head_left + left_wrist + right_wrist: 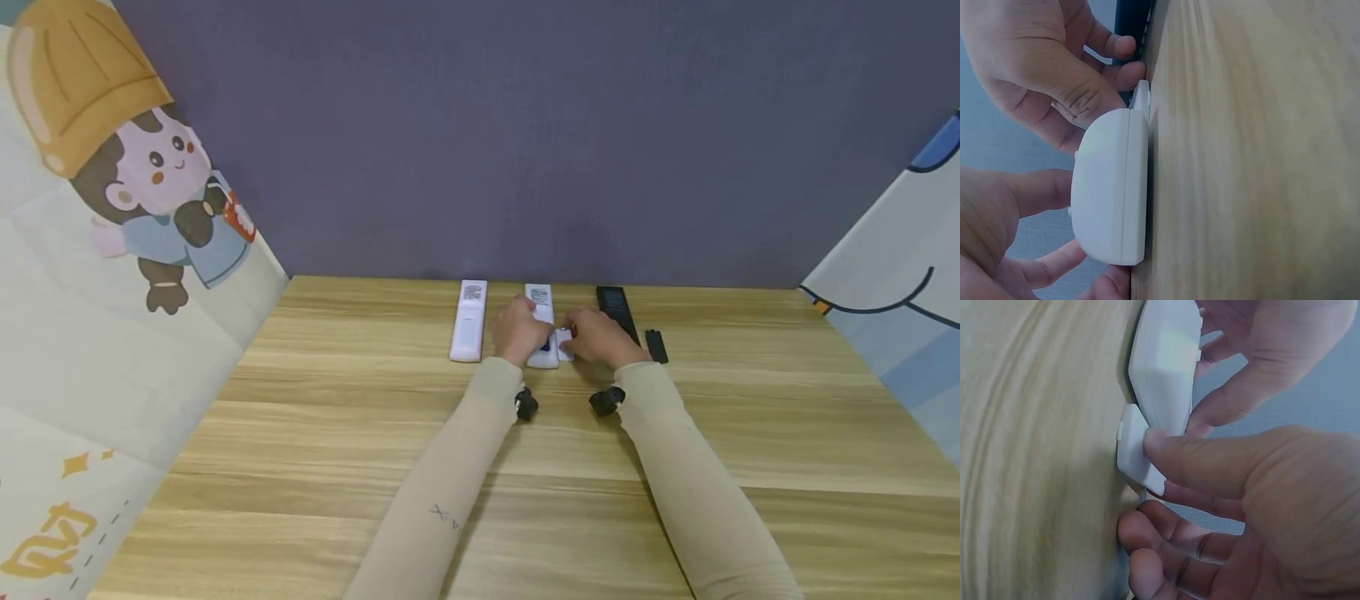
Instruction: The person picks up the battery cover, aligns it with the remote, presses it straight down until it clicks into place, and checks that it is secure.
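Note:
A white remote (542, 358) lies back side up on the table, a dark spot showing in its lower part. My left hand (519, 332) reaches over it; in the left wrist view its fingers (1047, 187) rest along the side of the remote (1107, 187). Right of the remote, my right hand (600, 337) pinches a small white cover (565, 343) between thumb and fingers. The right wrist view has the thumb of my right hand (1210, 487) on the face of this cover (1135, 450), close beside the remote (1163, 369).
Another white remote (468, 325) lies to the left. A black remote (617, 312) lies to the right, partly behind my right hand, with a small black cover (656, 346) beside it. The wooden table (360, 417) ends at a dark back panel (525, 150).

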Tool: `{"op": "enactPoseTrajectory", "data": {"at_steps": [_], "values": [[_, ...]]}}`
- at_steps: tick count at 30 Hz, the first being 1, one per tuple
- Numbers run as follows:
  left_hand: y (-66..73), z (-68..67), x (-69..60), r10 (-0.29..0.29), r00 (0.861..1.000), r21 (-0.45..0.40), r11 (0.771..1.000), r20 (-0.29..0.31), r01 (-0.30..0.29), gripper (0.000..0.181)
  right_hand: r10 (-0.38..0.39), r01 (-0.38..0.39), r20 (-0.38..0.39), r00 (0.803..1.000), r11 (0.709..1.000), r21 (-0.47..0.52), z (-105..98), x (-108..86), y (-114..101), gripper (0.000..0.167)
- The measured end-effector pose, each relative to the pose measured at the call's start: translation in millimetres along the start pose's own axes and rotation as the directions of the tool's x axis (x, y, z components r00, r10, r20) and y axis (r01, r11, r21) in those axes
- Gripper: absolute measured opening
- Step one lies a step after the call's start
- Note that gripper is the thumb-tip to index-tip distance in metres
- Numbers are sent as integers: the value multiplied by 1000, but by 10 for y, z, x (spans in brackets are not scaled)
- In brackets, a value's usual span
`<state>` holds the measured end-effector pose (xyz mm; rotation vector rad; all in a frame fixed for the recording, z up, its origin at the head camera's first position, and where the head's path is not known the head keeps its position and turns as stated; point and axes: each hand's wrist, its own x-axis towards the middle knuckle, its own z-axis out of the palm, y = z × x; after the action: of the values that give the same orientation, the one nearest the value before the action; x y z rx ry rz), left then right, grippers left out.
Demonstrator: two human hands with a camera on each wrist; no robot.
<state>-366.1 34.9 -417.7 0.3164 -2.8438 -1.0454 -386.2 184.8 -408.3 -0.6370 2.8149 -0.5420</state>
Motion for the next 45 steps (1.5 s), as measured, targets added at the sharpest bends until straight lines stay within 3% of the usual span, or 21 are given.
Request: {"op": "enactPoseTrajectory", "data": {"at_steps": [15,31,34,40,45], "values": [[-177,-107,-269,52,998,-114,992,22,-49,52,59,-59,-32,998,998,17,183,-328,-295,31],[-183,-124,-284,56,994,-161,986,93,-40,50,100,-100,0,995,994,38,166,-366,-316,34],[-211,-131,-272,67,992,-227,973,105,-42,48,103,-102,-6,995,994,44,172,-366,-314,35],[-254,-157,-225,33,985,-414,909,172,42,42,110,-110,-10,994,993,49,173,-363,-310,34],[-262,-178,-197,20,971,-472,876,236,97,38,113,-112,-7,994,992,53,172,-348,-297,32]]}}
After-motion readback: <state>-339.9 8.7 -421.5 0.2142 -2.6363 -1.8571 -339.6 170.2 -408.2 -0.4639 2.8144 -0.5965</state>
